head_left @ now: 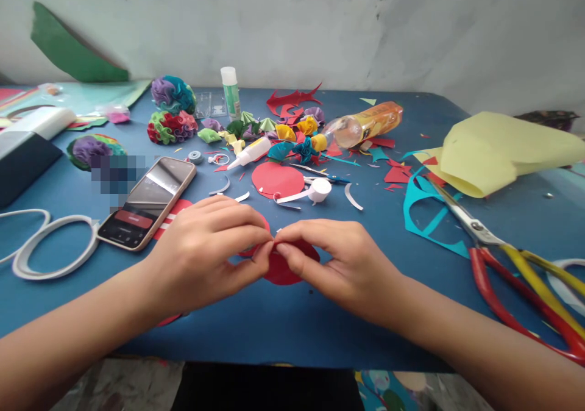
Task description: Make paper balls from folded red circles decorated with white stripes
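Note:
Near the front of the blue table, my left hand [210,246] and my right hand [336,258] meet fingertip to fingertip. Both pinch red paper [283,272] with rounded edges, partly hidden behind the fingers. Just beyond them lies a stack of red paper circles [277,179]. Beside that stack sits a small roll of white paper strip [319,190] with its end uncurled. A phone [148,203] lies left of my left hand, on top of red paper with white stripes [170,219].
Large scissors [484,234] with red and yellow handles lie at right, by blue paper offcuts [425,210] and yellow paper [507,149]. Behind are a glue stick [231,97], a glue bottle [250,152], a plastic bottle [365,124] and ruffled paper balls [173,94]. A white cable [55,219] loops at left.

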A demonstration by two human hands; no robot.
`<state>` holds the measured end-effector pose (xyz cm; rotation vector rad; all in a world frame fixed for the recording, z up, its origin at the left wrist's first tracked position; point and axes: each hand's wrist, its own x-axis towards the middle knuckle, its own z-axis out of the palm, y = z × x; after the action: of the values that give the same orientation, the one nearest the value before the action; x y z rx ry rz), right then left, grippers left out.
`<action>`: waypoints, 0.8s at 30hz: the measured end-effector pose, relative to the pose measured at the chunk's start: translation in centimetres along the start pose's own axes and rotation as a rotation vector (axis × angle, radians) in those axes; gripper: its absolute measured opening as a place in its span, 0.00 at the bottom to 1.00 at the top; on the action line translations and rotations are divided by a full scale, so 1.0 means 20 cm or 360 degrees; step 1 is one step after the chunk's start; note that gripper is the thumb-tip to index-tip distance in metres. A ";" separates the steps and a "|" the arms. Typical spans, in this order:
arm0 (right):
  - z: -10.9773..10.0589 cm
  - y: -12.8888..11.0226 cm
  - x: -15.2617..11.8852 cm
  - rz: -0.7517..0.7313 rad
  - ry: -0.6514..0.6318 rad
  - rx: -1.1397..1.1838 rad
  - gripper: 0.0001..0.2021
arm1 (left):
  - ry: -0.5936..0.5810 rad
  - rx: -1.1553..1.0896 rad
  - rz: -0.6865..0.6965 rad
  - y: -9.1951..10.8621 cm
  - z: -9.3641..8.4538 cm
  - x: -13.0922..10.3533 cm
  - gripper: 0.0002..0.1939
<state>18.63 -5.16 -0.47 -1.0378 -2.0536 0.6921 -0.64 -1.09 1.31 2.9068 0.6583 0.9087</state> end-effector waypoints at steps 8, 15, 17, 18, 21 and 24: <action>-0.01 0.00 0.00 0.0018 -0.0009 0.0061 0.07 | -0.0019 -0.0101 -0.0085 0.00 0.00 0.01 0.04; -0.01 -0.01 0.01 0.0048 0.0024 0.0086 0.07 | -0.0042 -0.0315 -0.0271 0.01 -0.01 0.02 0.04; -0.01 -0.01 0.01 0.0043 0.0030 0.0096 0.07 | -0.0058 -0.0376 -0.0337 0.01 -0.01 0.01 0.03; -0.01 -0.01 0.01 0.0046 0.0028 0.0093 0.07 | -0.0066 -0.0407 -0.0370 0.01 -0.01 0.01 0.02; -0.01 -0.01 0.00 0.0068 0.0012 0.0080 0.07 | -0.0086 -0.0497 -0.0446 0.02 -0.01 0.02 0.03; -0.01 -0.01 0.00 0.0107 0.0005 0.0100 0.07 | -0.0089 -0.0550 -0.0486 0.02 -0.02 0.02 0.04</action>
<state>18.79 -5.19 -0.19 -1.0753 -1.9892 0.7841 -0.36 -1.21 1.92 2.4357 0.8187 0.8075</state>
